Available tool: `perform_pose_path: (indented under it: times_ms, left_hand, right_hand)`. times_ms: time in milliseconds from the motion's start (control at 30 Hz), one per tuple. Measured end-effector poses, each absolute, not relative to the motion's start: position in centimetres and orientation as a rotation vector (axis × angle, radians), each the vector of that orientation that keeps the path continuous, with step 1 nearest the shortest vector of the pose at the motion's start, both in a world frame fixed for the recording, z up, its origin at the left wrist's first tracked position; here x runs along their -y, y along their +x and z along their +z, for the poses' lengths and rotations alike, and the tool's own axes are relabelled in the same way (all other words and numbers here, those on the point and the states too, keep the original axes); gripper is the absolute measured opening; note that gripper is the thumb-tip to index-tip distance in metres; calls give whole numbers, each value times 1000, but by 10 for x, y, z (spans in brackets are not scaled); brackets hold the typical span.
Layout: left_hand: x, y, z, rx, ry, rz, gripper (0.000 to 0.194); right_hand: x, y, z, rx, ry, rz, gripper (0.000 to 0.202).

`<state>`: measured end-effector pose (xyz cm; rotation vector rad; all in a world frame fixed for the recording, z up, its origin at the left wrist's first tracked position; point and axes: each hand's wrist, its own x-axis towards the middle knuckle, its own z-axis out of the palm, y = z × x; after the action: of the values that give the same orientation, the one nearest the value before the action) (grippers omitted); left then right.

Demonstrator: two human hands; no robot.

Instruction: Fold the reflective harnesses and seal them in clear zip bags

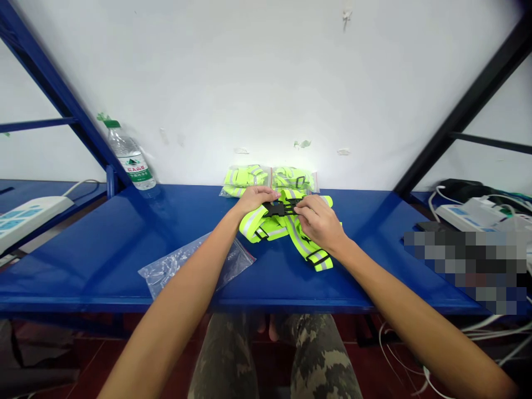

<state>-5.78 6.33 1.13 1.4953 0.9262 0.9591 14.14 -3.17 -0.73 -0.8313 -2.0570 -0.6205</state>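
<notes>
Neon yellow straps with grey reflective stripes [301, 237] lie bunched on the blue table, with black sliders on them. My left hand [256, 199] is closed on the left part of a black buckle [275, 209], whose two parts meet or nearly meet between my hands. The right part of that buckle is pinched by my right hand [318, 219], just above the straps. A flat clear plastic bag [235, 263] lies partly under my left forearm. Behind my hands, clear bags of folded yellow straps [248, 176] rest near the wall.
A water bottle with a green cap [135, 160] leans at the back left of the table [178, 210]. White power strips [31, 219] lie beyond its left side and at the right. Blue and black frame bars rise at both sides. Cables hang at the lower right.
</notes>
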Motion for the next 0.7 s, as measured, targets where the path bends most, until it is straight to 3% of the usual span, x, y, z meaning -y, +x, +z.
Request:
perform_pose_path:
  times_ms: [233, 500, 700]
  left_hand:
    - [-54, -49, 16, -944, 1608, 960, 41]
    - [-55, -45, 14, -889, 1621, 931, 49]
    - [-53, -50, 43, -804, 1861, 767, 47]
  right_hand:
    - [34, 136, -9, 2067, -825, -573, 24]
    - [36, 135, -9, 2069, -829, -561, 25]
    - [29, 157, 5, 2011, -992, -169, 63]
